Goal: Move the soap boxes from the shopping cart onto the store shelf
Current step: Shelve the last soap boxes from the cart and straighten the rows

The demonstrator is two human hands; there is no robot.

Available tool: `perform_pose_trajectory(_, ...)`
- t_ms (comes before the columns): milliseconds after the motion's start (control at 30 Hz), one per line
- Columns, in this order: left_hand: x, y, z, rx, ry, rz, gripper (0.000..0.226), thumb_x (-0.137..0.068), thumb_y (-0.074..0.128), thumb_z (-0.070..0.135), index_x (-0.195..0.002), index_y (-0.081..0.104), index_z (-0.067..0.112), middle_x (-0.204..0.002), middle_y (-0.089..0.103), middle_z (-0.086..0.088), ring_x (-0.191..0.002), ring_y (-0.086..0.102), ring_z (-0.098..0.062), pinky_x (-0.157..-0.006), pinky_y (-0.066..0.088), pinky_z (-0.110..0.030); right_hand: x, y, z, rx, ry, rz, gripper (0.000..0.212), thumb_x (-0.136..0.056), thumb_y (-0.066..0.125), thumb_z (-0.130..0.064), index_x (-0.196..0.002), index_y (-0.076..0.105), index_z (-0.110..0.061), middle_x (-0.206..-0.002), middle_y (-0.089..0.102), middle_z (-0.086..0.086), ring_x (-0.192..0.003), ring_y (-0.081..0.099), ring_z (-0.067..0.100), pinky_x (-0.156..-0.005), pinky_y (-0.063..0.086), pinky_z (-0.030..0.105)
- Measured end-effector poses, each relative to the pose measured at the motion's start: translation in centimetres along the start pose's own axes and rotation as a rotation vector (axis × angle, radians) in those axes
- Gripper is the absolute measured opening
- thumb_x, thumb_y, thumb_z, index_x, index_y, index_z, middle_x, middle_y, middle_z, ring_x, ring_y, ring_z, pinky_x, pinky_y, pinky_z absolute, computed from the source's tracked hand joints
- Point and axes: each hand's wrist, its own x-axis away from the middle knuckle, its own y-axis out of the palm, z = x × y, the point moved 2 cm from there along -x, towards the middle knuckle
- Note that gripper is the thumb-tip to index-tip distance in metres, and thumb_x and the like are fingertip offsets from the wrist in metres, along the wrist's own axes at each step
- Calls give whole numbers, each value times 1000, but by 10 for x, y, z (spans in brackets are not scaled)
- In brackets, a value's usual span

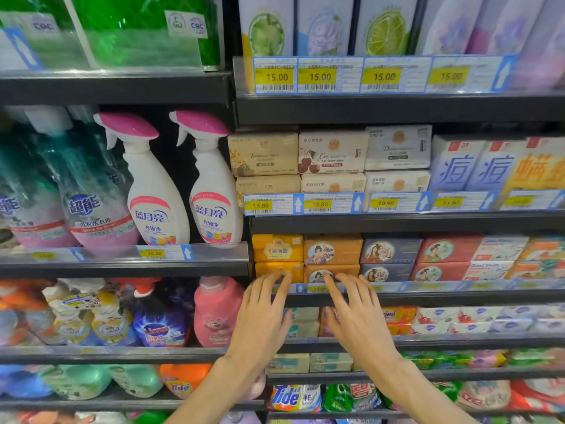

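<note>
Both my hands reach up to the soap shelf (pixel 397 296) in the middle of the view. My left hand (pixel 260 319) has straight fingers whose tips touch the lower yellow soap box (pixel 276 267). My right hand (pixel 357 316) also has straight fingers, touching the lower orange soap box (pixel 331 272) with a lady's picture. Above them sit another yellow box (pixel 276 247) and another orange box (pixel 331 249). Neither hand holds anything. The shopping cart is out of view.
Blue and red soap boxes (pixel 415 258) fill the same shelf to the right. Cream soap boxes (pixel 333 154) sit one shelf up. White spray bottles (pixel 183 185) with pink caps stand at left. Detergent bottles and bags (pixel 293 397) crowd the lower shelves.
</note>
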Motion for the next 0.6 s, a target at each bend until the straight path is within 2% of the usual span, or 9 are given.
perform_pose_trajectory(100, 0, 4, 0, -2, -16, -9, 67, -91, 56, 37, -151, 30, 20, -137, 46, -4, -126, 41, -23, -105, 42, -38, -1, 1, 0, -3, -1, -18, 67, -86, 64, -34, -146, 42, -14, -134, 52, 11, -126, 47, 29, -113, 35, 47)
perform_pose_trajectory(333, -3, 4, 0, -3, -20, 4, 61, -92, 55, 37, -147, 36, 20, -133, 49, -2, -122, 43, -22, -101, 44, -37, -2, 0, 0, -23, 9, -60, 71, -87, 63, -36, -149, 37, -17, -137, 50, 9, -129, 45, 27, -115, 32, 44)
perform_pose_trajectory(467, -4, 3, -1, -3, -27, 8, 58, -93, 54, 38, -146, 38, 21, -131, 51, 0, -121, 45, -19, -99, 45, -35, -5, -4, 0, -19, 11, -63, 69, -85, 65, -35, -147, 41, -17, -134, 52, 9, -126, 48, 27, -111, 37, 44)
perform_pose_trajectory(600, -8, -1, -3, 13, -33, -2, 57, -94, 55, 39, -146, 39, 24, -131, 54, 3, -119, 47, -17, -97, 47, -33, -8, -8, 1, -49, 58, -72, 56, -87, 63, -35, -138, 50, -18, -127, 58, 7, -118, 53, 26, -104, 44, 43)
